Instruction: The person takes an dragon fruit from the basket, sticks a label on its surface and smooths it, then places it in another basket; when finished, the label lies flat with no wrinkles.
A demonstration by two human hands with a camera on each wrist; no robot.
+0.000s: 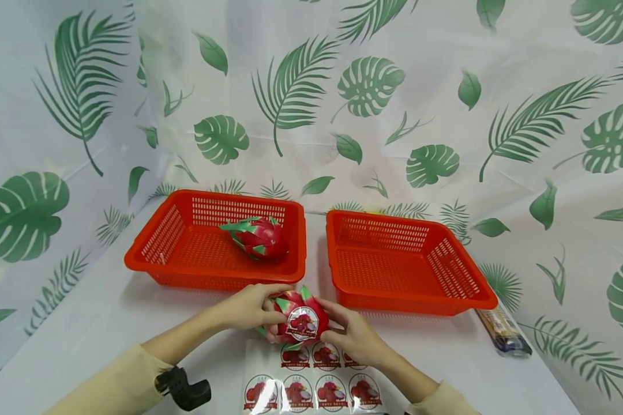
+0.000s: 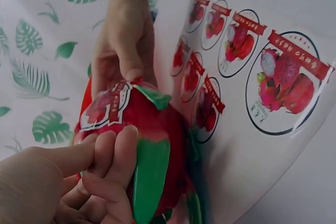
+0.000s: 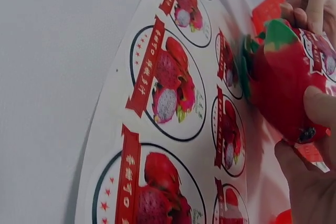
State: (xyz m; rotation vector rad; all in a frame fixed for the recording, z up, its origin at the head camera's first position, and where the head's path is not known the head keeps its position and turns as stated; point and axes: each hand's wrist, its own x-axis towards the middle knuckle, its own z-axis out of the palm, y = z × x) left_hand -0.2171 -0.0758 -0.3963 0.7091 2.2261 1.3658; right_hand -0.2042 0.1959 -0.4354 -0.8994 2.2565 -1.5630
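Observation:
Both hands hold a red dragon fruit point(image 1: 293, 301) with green scales over the far edge of a sticker sheet point(image 1: 254, 360). A round sticker point(image 1: 302, 324) showing dragon fruit lies on its near side. My left hand point(image 1: 251, 308) grips the fruit's left side; in the left wrist view its curled fingers point(image 2: 123, 150) press at the sticker's edge. On the other side my right hand point(image 1: 355, 334) holds the fruit between thumb and fingers. Several printed round stickers remain visible on the sheet; the hands and fruit cover part of its back row.
A red plastic basket point(image 1: 202, 280) at the back left contains another dragon fruit point(image 1: 266, 237). To its right stands a second red basket point(image 1: 394, 304). A long wrapped packet point(image 1: 503, 331) lies by that basket's right corner. Leaf-patterned cloth point(image 1: 311, 161) hangs behind.

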